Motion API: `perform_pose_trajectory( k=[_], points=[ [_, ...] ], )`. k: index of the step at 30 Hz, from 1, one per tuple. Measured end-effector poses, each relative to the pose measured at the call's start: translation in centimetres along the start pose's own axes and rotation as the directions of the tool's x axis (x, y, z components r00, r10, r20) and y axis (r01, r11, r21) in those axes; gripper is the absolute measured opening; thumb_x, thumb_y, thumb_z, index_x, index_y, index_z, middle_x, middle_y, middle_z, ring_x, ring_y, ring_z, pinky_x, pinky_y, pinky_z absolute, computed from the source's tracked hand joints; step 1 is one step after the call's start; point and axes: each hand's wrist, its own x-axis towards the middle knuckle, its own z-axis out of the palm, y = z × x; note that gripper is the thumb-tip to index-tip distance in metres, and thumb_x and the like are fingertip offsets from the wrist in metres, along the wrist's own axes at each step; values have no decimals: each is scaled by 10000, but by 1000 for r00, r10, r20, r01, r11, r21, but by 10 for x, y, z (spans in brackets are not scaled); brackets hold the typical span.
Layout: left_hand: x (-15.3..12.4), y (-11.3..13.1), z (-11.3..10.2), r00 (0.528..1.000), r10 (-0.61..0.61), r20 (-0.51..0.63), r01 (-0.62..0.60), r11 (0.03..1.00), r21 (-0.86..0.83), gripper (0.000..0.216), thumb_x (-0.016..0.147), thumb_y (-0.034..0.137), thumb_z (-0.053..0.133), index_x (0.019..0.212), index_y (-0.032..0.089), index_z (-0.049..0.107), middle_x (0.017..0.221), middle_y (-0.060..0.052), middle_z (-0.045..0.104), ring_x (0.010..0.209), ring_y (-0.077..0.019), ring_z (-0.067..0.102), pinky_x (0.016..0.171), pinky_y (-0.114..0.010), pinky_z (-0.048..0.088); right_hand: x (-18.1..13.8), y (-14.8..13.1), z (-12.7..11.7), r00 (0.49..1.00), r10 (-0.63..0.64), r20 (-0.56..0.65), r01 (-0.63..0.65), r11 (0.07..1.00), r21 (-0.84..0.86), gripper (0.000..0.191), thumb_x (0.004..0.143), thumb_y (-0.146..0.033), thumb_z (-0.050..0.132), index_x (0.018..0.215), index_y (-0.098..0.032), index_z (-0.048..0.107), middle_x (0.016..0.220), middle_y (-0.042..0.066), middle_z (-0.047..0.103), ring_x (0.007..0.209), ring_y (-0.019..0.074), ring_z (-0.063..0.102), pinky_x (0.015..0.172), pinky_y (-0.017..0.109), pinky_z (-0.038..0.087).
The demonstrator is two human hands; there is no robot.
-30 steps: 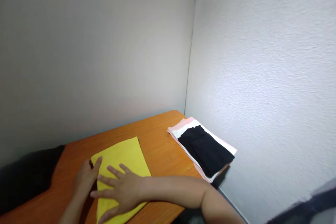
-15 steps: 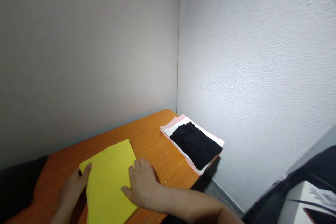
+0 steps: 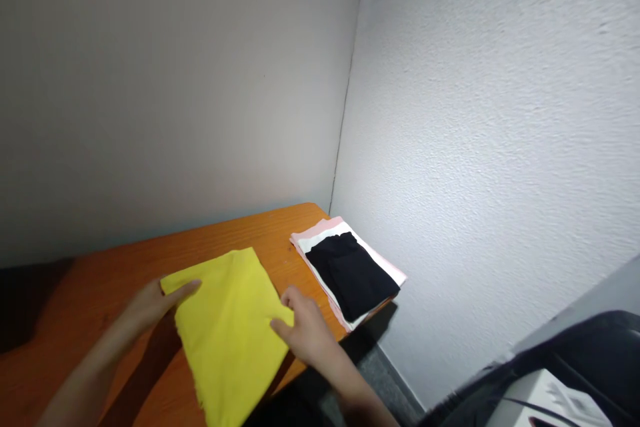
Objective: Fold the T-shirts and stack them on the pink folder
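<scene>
A folded yellow cloth [image 3: 230, 327] is held between my two hands over the wooden table. My left hand [image 3: 167, 300] grips its upper left corner, thumb on top and fingers underneath. My right hand [image 3: 303, 327] pinches the right edge, and the fabric creases toward that grip. The cloth's lower part hangs toward me, with a frayed edge along its left side. To the right lies a folded black cloth [image 3: 353, 277], on top of white and pink folded cloths [image 3: 320, 232].
The wooden table [image 3: 280, 223] meets two walls near its far right corner. At the lower right stand a black bag-like item [image 3: 595, 347] and a white box [image 3: 523, 397]. A dark shape [image 3: 30, 300] sits at the left. Grey floor shows below the table's right edge.
My right hand has gone from lying on the yellow cloth to pinching its right edge. The cloth appears lifted and tilted. The camera view has shifted slightly.
</scene>
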Motion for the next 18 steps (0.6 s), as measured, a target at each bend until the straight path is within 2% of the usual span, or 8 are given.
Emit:
perform_pose_trajectory(
  k=[2, 5, 7, 10, 12, 14, 18],
  points=[
    [-3, 40, 22, 999, 34, 9, -33, 997, -69, 617, 611, 668, 706, 947, 150, 714, 835, -69, 752, 767, -302, 689, 589, -325, 538, 0, 5, -41, 994, -10, -106, 27, 986, 162, 258, 803, -413, 643, 914, -223, 507, 795, -25, 587, 683, 160, 565, 585, 247, 428],
    [3, 102, 62, 977, 211, 27, -198, 948, -249, 627, 673, 623, 701, 1063, 132, 691, 934, -73, 748, 830, -274, 679, 647, -302, 533, -2, 19, -102, 957, 83, -277, 14, 943, 333, 356, 771, -431, 687, 959, -225, 467, 809, -16, 617, 675, 170, 597, 592, 263, 466],
    [14, 139, 92, 942, 331, 53, -290, 885, -364, 608, 714, 588, 690, 1116, 131, 677, 1026, -84, 737, 900, -268, 672, 710, -304, 535, -4, 36, -136, 900, 185, -395, -23, 925, 380, 457, 729, -463, 729, 1016, -218, 470, 844, 16, 649, 694, 198, 628, 593, 289, 496],
    [37, 177, 141, 915, 395, 80, -319, 833, -453, 597, 724, 561, 693, 1117, 111, 672, 1069, -118, 724, 920, -266, 672, 731, -313, 538, -6, 71, -169, 807, 287, -516, -71, 914, 399, 582, 665, -480, 777, 1085, -198, 489, 872, 52, 671, 717, 228, 652, 591, 314, 521],
    [55, 189, 173, 922, 380, 78, -304, 832, -465, 588, 711, 538, 711, 1097, 97, 674, 1080, -142, 719, 935, -272, 673, 750, -325, 540, -7, 97, -179, 771, 324, -548, -111, 916, 385, 628, 644, -489, 789, 1115, -189, 501, 886, 60, 675, 724, 236, 659, 591, 320, 529],
    [70, 188, 200, 933, 353, 74, -283, 843, -458, 562, 686, 506, 740, 1058, 87, 685, 1074, -162, 718, 954, -284, 672, 779, -342, 540, -8, 123, -179, 759, 354, -546, -167, 917, 362, 653, 638, -516, 783, 1129, -183, 510, 911, 70, 677, 743, 246, 669, 601, 326, 537],
    [85, 165, 234, 945, 315, 87, -245, 859, -449, 518, 663, 498, 756, 992, 101, 696, 1013, -173, 729, 963, -299, 671, 823, -369, 533, -10, 169, -164, 782, 366, -506, -269, 929, 256, 678, 631, -583, 744, 1122, -168, 529, 978, 107, 672, 805, 272, 678, 632, 341, 545]
  ],
)
